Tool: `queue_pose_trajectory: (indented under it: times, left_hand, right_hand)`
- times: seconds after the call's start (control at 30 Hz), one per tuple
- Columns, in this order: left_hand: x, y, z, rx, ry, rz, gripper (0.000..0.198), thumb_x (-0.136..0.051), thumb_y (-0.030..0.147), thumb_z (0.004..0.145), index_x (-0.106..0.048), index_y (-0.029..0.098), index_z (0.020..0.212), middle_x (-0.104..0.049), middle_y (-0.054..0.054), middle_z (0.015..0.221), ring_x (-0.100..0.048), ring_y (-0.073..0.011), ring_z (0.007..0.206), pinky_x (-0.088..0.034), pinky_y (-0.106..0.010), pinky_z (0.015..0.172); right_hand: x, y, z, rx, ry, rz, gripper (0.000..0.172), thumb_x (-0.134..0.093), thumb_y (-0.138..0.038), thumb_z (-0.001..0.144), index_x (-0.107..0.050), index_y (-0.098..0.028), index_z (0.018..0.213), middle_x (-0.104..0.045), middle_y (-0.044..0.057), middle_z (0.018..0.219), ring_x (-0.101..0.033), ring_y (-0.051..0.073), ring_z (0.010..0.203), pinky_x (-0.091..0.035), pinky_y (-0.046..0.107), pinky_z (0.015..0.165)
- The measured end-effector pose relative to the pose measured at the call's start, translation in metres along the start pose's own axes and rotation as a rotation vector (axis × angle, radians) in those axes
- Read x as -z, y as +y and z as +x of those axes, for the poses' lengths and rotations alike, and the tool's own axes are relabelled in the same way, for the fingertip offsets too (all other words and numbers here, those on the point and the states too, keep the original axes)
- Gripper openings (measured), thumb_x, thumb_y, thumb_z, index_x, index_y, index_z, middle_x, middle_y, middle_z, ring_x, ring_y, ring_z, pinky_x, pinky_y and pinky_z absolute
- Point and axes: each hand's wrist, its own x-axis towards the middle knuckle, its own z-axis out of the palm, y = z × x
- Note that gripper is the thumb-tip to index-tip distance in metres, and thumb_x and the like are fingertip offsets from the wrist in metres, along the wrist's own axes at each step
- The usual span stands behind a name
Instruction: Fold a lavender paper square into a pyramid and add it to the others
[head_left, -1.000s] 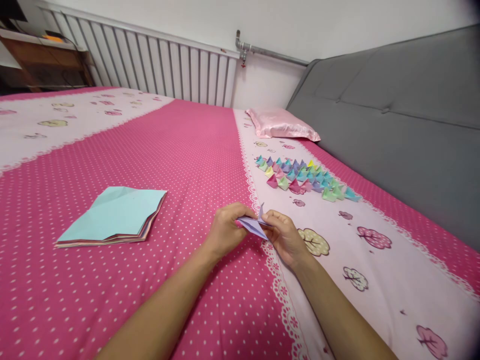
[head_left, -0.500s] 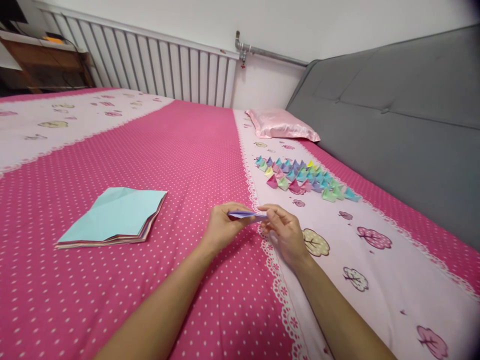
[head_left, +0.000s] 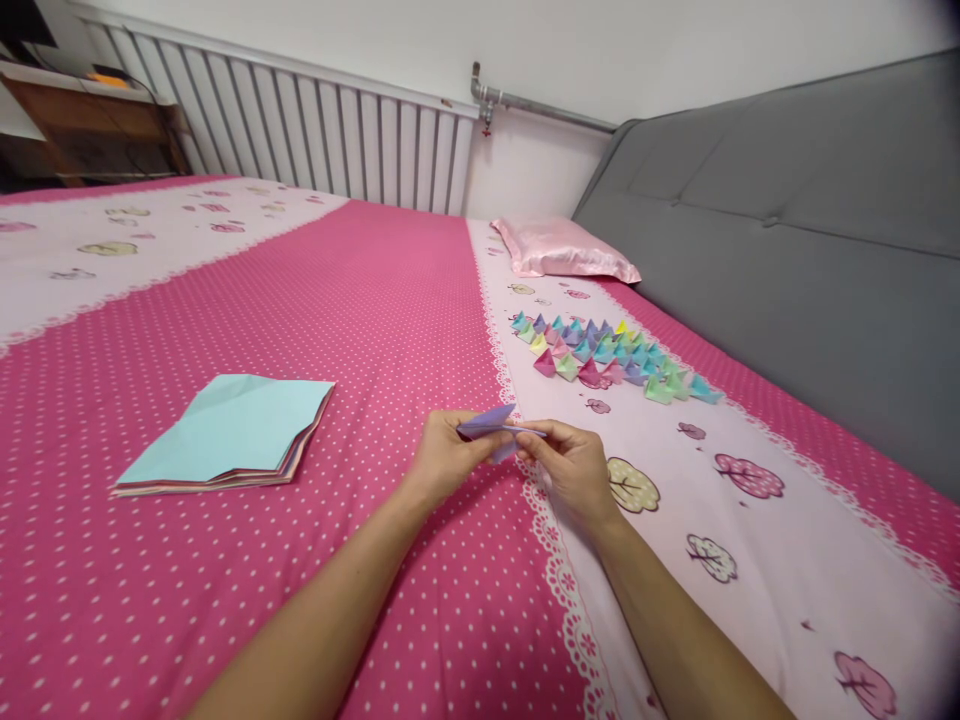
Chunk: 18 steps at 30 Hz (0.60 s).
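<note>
A folded piece of purple paper (head_left: 487, 422) is held between both hands above the bed. My left hand (head_left: 444, 452) pinches its left end between thumb and fingers. On the other side, my right hand (head_left: 568, 460) grips the right end with thumb and forefinger. One flap stands up from the fold, and another part shows below the fingers. Beyond my right hand sit several small folded paper boats (head_left: 600, 350) in rows, in blue, green, pink, purple and yellow. To the left lies a stack of square paper (head_left: 232, 425) with a light blue sheet on top.
The bed has a pink dotted and floral bedspread (head_left: 390, 270). A pink satin pillow (head_left: 562, 250) rests near the grey headboard (head_left: 795, 200) on the right. Along the wall are a white radiator (head_left: 300, 120) and a pipe (head_left: 547, 104). A wooden desk (head_left: 97, 120) stands far left.
The purple paper has opened out, with a flap now raised and a part showing below. My right hand has shifted slightly, while the stack and the boats stay put.
</note>
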Motion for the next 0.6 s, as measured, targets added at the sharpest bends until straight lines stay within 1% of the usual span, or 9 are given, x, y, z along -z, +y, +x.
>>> queue_pose_trajectory:
  times: [0.1,0.2,0.27,0.4,0.5,0.6]
  left_hand:
    - [-0.0002,-0.0008,0.0001,0.000,0.013,0.016,0.015,-0.070,0.027,0.063,-0.072,0.013,0.069,-0.063,-0.002,0.056,-0.052,-0.0108,0.050,-0.041,-0.023,0.049]
    - [0.0002,-0.0023,0.0004,-0.006,0.023,0.009,0.018,-0.071,0.028,0.062,-0.072,0.012,0.071,-0.065,-0.003,0.059,-0.054,-0.0121,0.052,-0.043,-0.024,0.049]
    - [0.0008,-0.0027,0.0003,-0.013,0.008,0.000,0.019,-0.070,0.028,0.063,-0.072,0.012,0.072,-0.066,-0.004,0.061,-0.055,-0.0127,0.053,-0.044,-0.025,0.051]
    - [0.0018,-0.0029,-0.0001,-0.013,-0.059,-0.020,0.019,-0.070,0.029,0.065,-0.071,0.011,0.070,-0.067,-0.007,0.064,-0.057,-0.0142,0.056,-0.047,-0.027,0.055]
    - [0.0016,-0.0037,0.0003,0.011,-0.054,-0.039,0.016,-0.071,0.027,0.063,-0.070,0.012,0.068,-0.067,-0.007,0.066,-0.058,-0.0142,0.057,-0.048,-0.029,0.057]
    - [0.0010,-0.0035,0.0008,0.032,-0.006,-0.068,0.011,-0.072,0.024,0.062,-0.069,0.013,0.065,-0.067,-0.006,0.066,-0.057,-0.0128,0.057,-0.048,-0.028,0.058]
  right_hand:
    - [0.0019,-0.0009,0.0007,-0.012,-0.024,-0.038,0.017,-0.068,-0.033,0.070,-0.073,-0.019,0.079,-0.065,0.000,0.057,-0.056,0.012,0.050,-0.046,0.025,0.053]
    - [0.0036,-0.0010,0.0013,0.006,-0.052,-0.085,0.019,-0.066,-0.035,0.072,-0.072,-0.018,0.073,-0.062,0.000,0.054,-0.055,0.013,0.049,-0.044,0.025,0.051]
    - [0.0049,-0.0014,0.0013,0.053,-0.074,-0.131,0.020,-0.063,-0.035,0.075,-0.071,-0.018,0.070,-0.062,0.000,0.056,-0.054,0.013,0.051,-0.044,0.025,0.051]
    - [0.0075,-0.0046,0.0000,0.158,-0.105,-0.241,0.022,-0.060,-0.033,0.078,-0.070,-0.019,0.066,-0.060,0.001,0.057,-0.053,0.013,0.054,-0.041,0.025,0.054]
    - [0.0077,-0.0063,-0.0013,0.193,-0.103,-0.288,0.022,-0.060,-0.032,0.078,-0.070,-0.019,0.065,-0.059,0.001,0.057,-0.053,0.013,0.054,-0.040,0.026,0.054]
    - [0.0056,-0.0044,-0.0023,0.164,-0.054,-0.253,0.017,-0.063,-0.031,0.076,-0.072,-0.020,0.068,-0.060,0.001,0.056,-0.052,0.013,0.052,-0.040,0.026,0.052]
